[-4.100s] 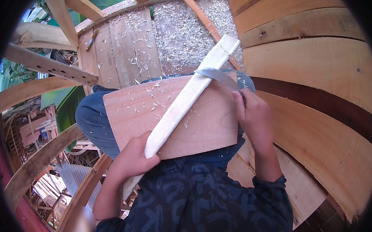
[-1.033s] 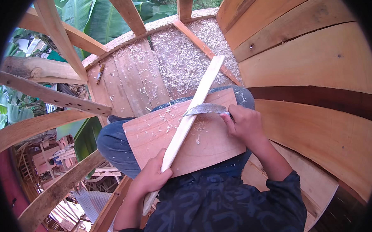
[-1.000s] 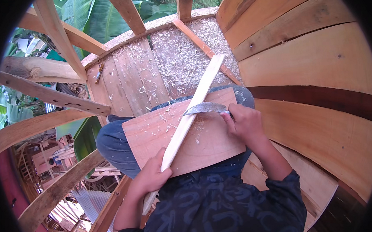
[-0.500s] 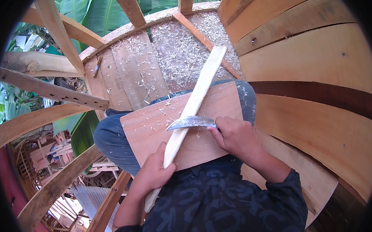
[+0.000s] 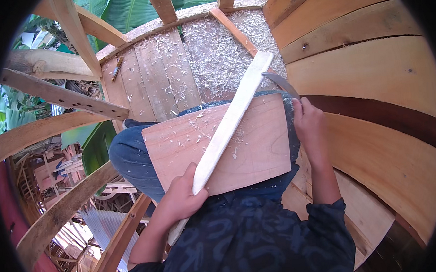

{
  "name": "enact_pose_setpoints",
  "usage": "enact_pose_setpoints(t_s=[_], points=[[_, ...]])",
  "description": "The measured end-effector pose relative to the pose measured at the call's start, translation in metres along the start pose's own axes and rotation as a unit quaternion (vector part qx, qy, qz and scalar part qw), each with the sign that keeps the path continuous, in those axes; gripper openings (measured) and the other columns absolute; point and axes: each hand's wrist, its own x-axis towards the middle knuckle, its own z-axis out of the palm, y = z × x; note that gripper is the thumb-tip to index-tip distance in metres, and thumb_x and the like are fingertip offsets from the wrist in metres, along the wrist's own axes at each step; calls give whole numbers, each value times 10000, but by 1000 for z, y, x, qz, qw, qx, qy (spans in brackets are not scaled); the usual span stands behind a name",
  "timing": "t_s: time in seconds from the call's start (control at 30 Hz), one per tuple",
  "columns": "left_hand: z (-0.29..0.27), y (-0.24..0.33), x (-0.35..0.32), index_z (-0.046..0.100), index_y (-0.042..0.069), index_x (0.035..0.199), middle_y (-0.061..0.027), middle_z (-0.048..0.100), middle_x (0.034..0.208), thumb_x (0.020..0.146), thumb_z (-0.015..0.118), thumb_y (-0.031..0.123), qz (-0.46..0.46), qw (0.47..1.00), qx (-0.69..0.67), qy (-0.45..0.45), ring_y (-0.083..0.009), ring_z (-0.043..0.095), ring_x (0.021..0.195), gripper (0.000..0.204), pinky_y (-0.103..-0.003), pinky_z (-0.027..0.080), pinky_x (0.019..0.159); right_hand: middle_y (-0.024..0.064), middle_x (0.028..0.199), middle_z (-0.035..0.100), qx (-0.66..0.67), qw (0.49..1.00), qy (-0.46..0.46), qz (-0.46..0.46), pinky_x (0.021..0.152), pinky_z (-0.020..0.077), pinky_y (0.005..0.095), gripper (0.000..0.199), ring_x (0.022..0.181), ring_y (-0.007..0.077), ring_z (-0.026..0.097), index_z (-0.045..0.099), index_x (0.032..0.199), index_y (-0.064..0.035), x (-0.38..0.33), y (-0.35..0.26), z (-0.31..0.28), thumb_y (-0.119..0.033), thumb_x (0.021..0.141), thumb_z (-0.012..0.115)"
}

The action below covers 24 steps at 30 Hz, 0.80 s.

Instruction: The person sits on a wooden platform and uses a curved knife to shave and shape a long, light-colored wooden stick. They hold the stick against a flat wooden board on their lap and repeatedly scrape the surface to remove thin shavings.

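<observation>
A long pale wooden strip (image 5: 232,118) slants across a flat reddish board (image 5: 261,134) that lies over my lap. Near its lower end, my left hand (image 5: 185,192) is closed around the strip, whose tail shows below my wrist. My right hand (image 5: 308,117) grips a curved knife (image 5: 284,83) by its handle, which the fingers hide. The blade points up and left, its tip close to the right edge of the strip's far end; whether they touch I cannot tell. A few shavings lie on the board.
Curled shavings (image 5: 214,53) cover much of the plank floor ahead, where an orange-brown batten (image 5: 235,32) lies. A small yellow-and-dark stick-like object (image 5: 117,69) is at the left. Curved plank walls (image 5: 361,71) rise on my right; open framing beams (image 5: 65,96) stand left, with a drop beyond.
My right hand has moved forward and right, carrying the knife from mid-strip to beside the strip's far end. My left hand keeps its hold on the strip.
</observation>
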Motion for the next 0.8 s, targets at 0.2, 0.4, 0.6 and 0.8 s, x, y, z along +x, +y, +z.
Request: enact_pose_setpoints(t_s=[0.2, 0.4, 0.6, 0.8], points=[[4, -1, 1, 489, -28, 1112, -273, 584, 733, 739, 586, 158, -8, 999, 40, 20, -434, 628, 723, 428, -434, 484, 694, 187, 666, 619, 38, 978, -136, -155, 529, 477, 475, 366, 606, 398, 618, 571, 780, -50, -47, -43, -7, -347, 988, 515], [8, 0, -1, 497, -28, 1108, -267, 598, 702, 728, 612, 175, -2, 997, 66, 38, -440, 647, 693, 446, -441, 498, 656, 186, 678, 616, -21, 998, -46, 36, 545, 483, 465, 336, 626, 399, 619, 555, 785, -40, 1, 8, -16, -325, 962, 565], [8, -1, 2, 523, -31, 1053, -266, 596, 694, 717, 642, 176, -7, 997, 68, 34, -432, 645, 684, 412, -425, 501, 647, 152, 667, 614, 68, 965, -184, -171, 518, 479, 440, 304, 589, 352, 621, 557, 792, -58, -49, -33, -14, -321, 939, 594], [7, -1, 1, 534, -34, 1063, -259, 606, 708, 715, 642, 171, -17, 997, 66, 23, -411, 658, 695, 418, -412, 504, 645, 106, 621, 587, -10, 980, -107, -169, 498, 476, 410, 295, 569, 312, 626, 557, 782, -87, -37, -16, -1, -341, 924, 609]])
